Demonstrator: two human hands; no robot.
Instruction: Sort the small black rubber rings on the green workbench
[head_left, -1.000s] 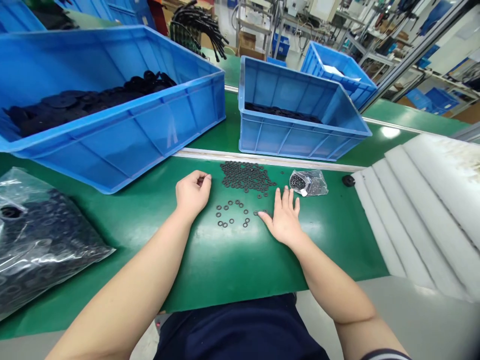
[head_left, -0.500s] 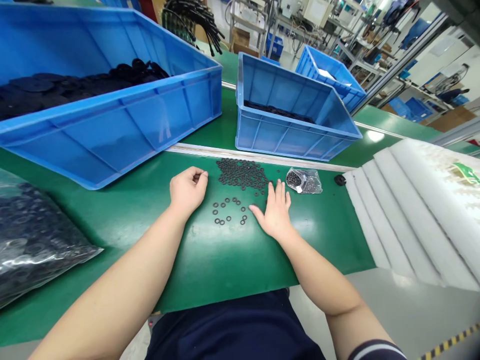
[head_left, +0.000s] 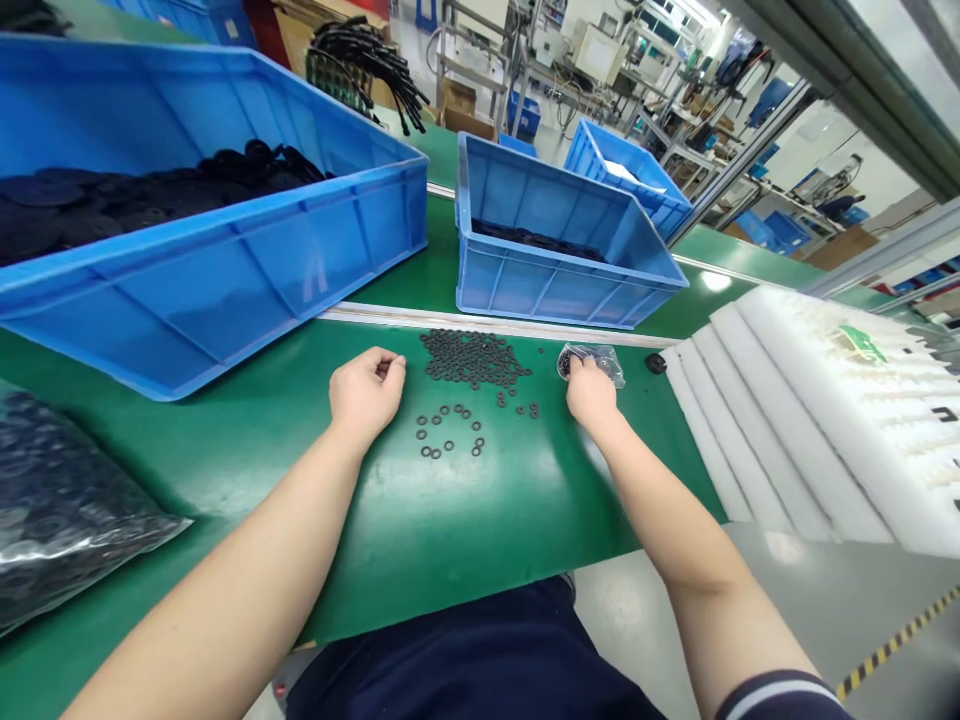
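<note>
Many small black rings [head_left: 472, 358] lie in a dense patch on the green tabletop [head_left: 420, 540]. Nearer to me, several separate rings [head_left: 448, 446] form a rough loop. My left hand [head_left: 367, 393] rests left of the patch, its fingers closed in a pinch; whatever may be between them is hidden. At the right, my right hand [head_left: 592, 392] reaches its fingertips onto a small clear plastic bag [head_left: 611, 366] of tiny dark parts. Its fingers are bent together, and what they hold cannot be made out.
Two blue bins [head_left: 300, 260] [head_left: 555, 280] with black parts stand behind the rings. A large clear bag [head_left: 67, 480] of dark rings lies at the left. White foam sheets [head_left: 780, 400] are stacked at the right, beside a small black roll [head_left: 655, 363].
My right hand has moved from the edge of the ring patch to the small bag and its spread fingers have drawn together. A few rings now lie apart below the patch. The view has shifted slightly.
</note>
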